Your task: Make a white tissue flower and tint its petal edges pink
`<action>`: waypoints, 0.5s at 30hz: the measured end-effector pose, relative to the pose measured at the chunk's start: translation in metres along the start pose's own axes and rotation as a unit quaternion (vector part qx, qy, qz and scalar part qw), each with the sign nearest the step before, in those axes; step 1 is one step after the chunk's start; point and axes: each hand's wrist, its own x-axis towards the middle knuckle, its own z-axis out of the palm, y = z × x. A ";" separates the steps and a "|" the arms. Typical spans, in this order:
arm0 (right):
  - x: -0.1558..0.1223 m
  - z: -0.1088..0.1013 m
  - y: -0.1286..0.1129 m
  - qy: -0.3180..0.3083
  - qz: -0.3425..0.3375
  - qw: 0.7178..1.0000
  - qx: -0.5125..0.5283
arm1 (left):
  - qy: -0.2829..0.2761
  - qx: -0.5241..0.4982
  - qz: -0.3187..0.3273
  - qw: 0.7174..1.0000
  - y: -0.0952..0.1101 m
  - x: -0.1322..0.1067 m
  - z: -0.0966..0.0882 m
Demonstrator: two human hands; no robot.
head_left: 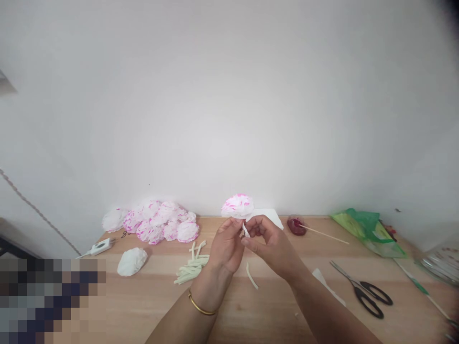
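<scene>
My left hand (226, 244) is closed around the base of a white paper flower with pink speckles (237, 205), holding it upright above the wooden table (150, 296). My right hand (267, 239) pinches the flower's white twisted stem end (245, 231) right next to the left fingers. A gold bangle circles my left wrist. One pale green strip (251, 276) lies on the table just below my hands.
A heap of finished pink-and-white flowers (158, 222) sits at the back left by the wall. Nearby lie a bundle of pale green strips (191, 268), a white paper wad (132, 261), a white glue gun (98, 247), black scissors (366, 289), a red pot with a stick (296, 225) and green bags (366, 229).
</scene>
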 end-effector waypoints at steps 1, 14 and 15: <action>-0.001 0.000 -0.002 0.006 -0.002 1.000 -0.018 | -0.009 -0.001 -0.006 1.000 0.000 0.000 -0.001; 0.001 -0.010 -0.007 0.096 -0.075 0.987 -0.107 | -0.030 -0.013 -0.068 0.997 0.005 -0.009 0.009; 0.001 -0.010 -0.007 0.104 -0.085 0.985 -0.112 | -0.030 -0.017 -0.070 0.997 0.005 -0.009 0.009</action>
